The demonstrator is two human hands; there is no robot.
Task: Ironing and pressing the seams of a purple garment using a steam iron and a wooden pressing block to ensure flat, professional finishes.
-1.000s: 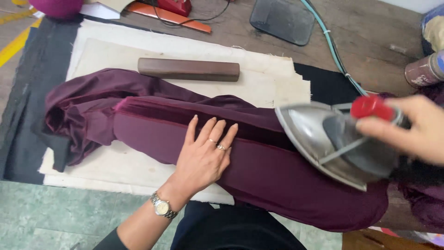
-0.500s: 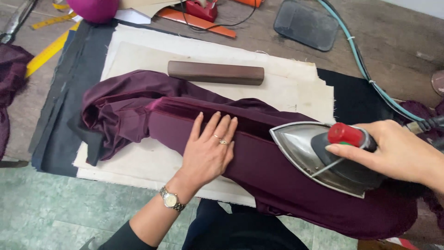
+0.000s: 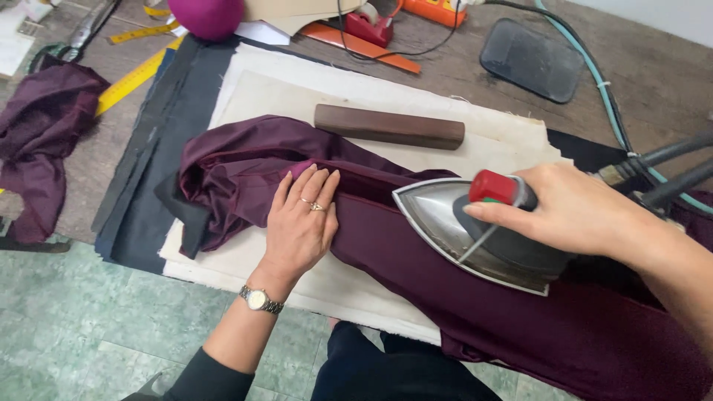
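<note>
A dark purple garment (image 3: 445,297) lies across a cream pressing cloth (image 3: 356,96) on the table. My left hand (image 3: 301,223) rests flat on the garment with its fingers spread, pinning the fabric near a fold. A ring and a wristwatch are on that hand and wrist. My right hand (image 3: 572,208) grips the handle of a metal steam iron (image 3: 445,223) with a red knob. The iron's pointed nose faces my left hand and sits on the purple fabric just to the right of it.
A brown wooden block (image 3: 390,126) lies on the cloth behind the garment. More purple fabric (image 3: 41,141) is bunched at the left edge. A yellow measuring tape (image 3: 126,82), a pink ball (image 3: 208,15), a dark mat (image 3: 531,59) and hoses (image 3: 653,160) are about.
The iron has slid left along the garment toward my left hand. My left hand stays pressed on the fabric. The view has shifted, showing more of the table's left side.
</note>
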